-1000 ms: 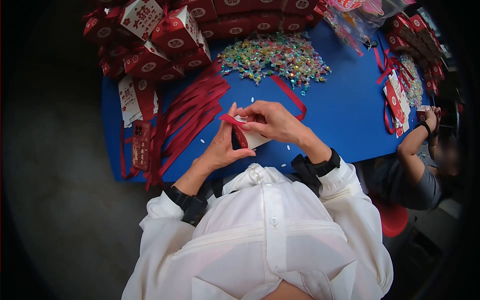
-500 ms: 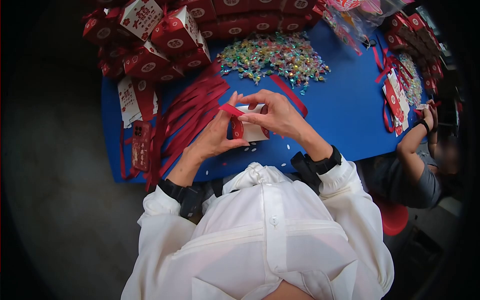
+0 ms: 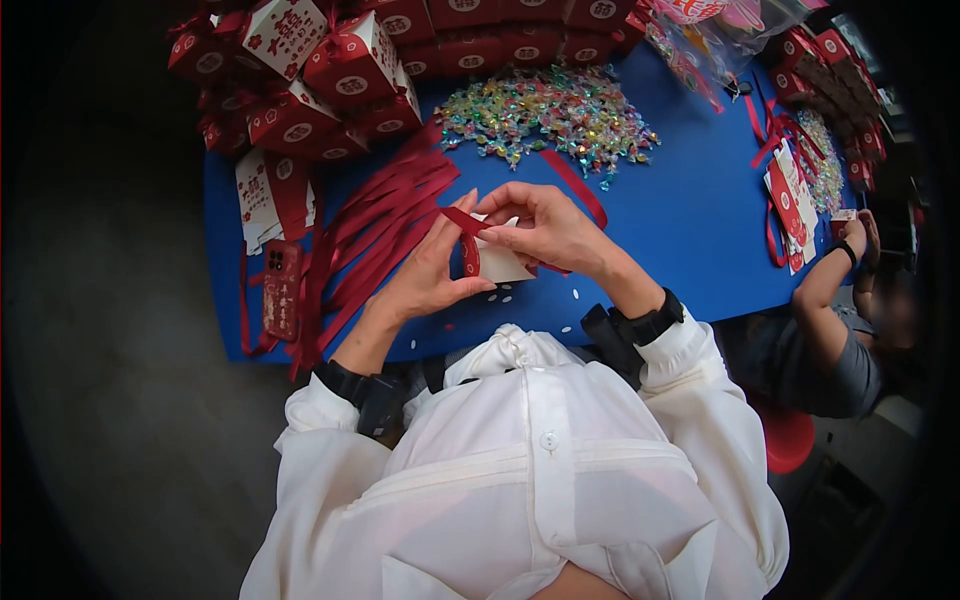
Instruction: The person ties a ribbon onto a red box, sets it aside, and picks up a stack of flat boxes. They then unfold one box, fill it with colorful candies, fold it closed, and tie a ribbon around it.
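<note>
A small red and white box (image 3: 507, 264) is between my hands, over the front part of the blue table. My left hand (image 3: 428, 277) grips the box from its left side, thumb along the near edge. The thumb and fingers of my right hand (image 3: 545, 232) pinch a red ribbon (image 3: 463, 221) at the top of the box, where the left fingertips also touch it. Part of the box is hidden behind the right hand.
Red ribbons (image 3: 375, 225) and a phone (image 3: 282, 290) lie to the left on the blue table (image 3: 690, 220). Wrapped candies (image 3: 550, 112) are heaped behind my hands, beside stacked red boxes (image 3: 350, 75). At the right, a co-worker (image 3: 835, 300) handles a small box.
The ribbon at the box has been drawn flatter between my hands, and the box has tilted slightly. At the right, the co-worker's hands have shifted a little.
</note>
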{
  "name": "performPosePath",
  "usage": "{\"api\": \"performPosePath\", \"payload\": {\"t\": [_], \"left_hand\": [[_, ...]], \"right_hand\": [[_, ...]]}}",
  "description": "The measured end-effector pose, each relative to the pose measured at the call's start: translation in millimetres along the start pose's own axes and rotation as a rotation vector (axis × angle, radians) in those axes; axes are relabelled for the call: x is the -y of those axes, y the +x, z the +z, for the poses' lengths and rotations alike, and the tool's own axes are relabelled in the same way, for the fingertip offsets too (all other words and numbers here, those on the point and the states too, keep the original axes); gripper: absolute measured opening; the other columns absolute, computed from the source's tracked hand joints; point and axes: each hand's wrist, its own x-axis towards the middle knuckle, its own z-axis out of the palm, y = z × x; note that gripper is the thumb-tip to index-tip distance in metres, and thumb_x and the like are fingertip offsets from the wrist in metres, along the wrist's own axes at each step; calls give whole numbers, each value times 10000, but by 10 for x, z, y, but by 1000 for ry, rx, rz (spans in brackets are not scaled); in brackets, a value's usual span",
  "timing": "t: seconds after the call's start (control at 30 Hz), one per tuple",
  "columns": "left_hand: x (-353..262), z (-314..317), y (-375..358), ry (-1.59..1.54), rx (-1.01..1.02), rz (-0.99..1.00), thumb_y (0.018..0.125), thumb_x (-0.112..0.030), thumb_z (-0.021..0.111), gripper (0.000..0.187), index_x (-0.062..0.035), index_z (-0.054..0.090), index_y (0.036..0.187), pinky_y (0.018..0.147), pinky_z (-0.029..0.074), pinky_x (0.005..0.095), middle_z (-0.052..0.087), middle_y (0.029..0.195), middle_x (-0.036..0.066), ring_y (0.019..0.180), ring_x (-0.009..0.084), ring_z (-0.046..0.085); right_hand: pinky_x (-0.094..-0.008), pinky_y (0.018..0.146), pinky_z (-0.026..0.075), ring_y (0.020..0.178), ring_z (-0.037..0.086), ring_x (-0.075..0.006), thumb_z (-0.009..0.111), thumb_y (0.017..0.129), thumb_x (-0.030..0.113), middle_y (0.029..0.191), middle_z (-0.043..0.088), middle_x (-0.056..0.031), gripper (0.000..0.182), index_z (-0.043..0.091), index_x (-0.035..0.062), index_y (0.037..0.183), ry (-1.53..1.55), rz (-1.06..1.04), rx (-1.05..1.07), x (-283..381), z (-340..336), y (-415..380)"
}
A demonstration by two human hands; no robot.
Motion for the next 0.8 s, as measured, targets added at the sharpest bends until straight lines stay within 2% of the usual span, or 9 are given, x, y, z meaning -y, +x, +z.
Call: {"api": "performPosePath", "payload": {"t": [0.1, 0.2, 0.37, 0.4, 0.47, 0.53, 0.63, 0.7, 0.8], "left_hand": [[-15, -2, -7, -12, -9, 16, 675, -192, 802, 1022, -48, 172, 1466, 1115, 253, 424, 251, 1472, 210, 1374, 354, 254], [-86, -32, -29, -19, -5, -17, 704, -158, 763, 977, -50, 167, 1470, 1120, 242, 411, 251, 1476, 201, 1377, 343, 255], [28, 12, -53, -340, -25, -35, 726, -120, 721, 953, -63, 139, 1479, 1130, 218, 397, 234, 1486, 196, 1382, 305, 251], [22, 19, -61, -454, -44, -53, 730, -114, 715, 952, -69, 131, 1481, 1134, 208, 394, 220, 1493, 194, 1384, 292, 248], [9, 46, -88, -504, -90, -65, 734, -111, 711, 893, -62, 185, 1454, 1130, 221, 392, 253, 1471, 188, 1371, 279, 270], [6, 63, -119, -553, -137, -79, 737, -108, 707, 835, -54, 239, 1427, 1127, 234, 391, 286, 1450, 181, 1359, 266, 293], [46, 58, -181, -496, -208, -93, 739, -94, 706, 616, -41, 379, 1258, 1053, 358, 378, 377, 1324, 145, 1259, 241, 397], [67, 47, -211, -363, -252, -93, 767, -93, 682, 400, -38, 432, 1074, 913, 458, 334, 462, 1101, 99, 1054, 183, 498], [-11, 30, -232, -535, -166, -218, 818, -78, 627, 268, -31, 453, 1017, 819, 466, 278, 499, 961, 57, 897, 121, 510]], "right_hand": [[-185, 459, 402, 521, 515, -43, 629, 901, 193, 615, 576, 8, 217, 631, 9, 1014, -68, -60, 2, -21, 1, 19], [-190, 454, 397, 513, 506, -44, 595, 926, 210, 604, 543, 13, 275, 603, 16, 1120, -123, 95, 74, -19, -43, 13], [-217, 435, 380, 467, 460, -46, 514, 972, 227, 589, 520, 13, 230, 610, 18, 983, 0, 45, 87, -55, -63, 5], [-217, 435, 380, 467, 460, -46, 514, 972, 227, 589, 520, 13, 230, 610, 18, 983, 0, 46, 85, -61, -60, 7], [-261, 477, 408, 524, 530, -81, 567, 934, 245, 586, 545, -36, 283, 590, -1, 798, -86, 16, 27, -84, -46, 19], [-282, 504, 420, 554, 550, -109, 580, 922, 249, 607, 562, -60, 269, 602, 1, 821, -169, -11, 26, -111, -41, 32], [-331, 559, 441, 615, 591, -184, 590, 906, 261, 667, 602, -110, 254, 627, 13, 867, -320, -30, 52, -40, -17, 36], [-358, 587, 451, 645, 612, -232, 587, 901, 269, 706, 624, -136, 252, 641, 23, 889, -388, -24, 80, -10, 7, 44], [-387, 607, 457, 669, 620, -303, 552, 911, 286, 768, 651, -158, 273, 661, 36, 916, -411, -43, 117, -27, 34, 60]]}}
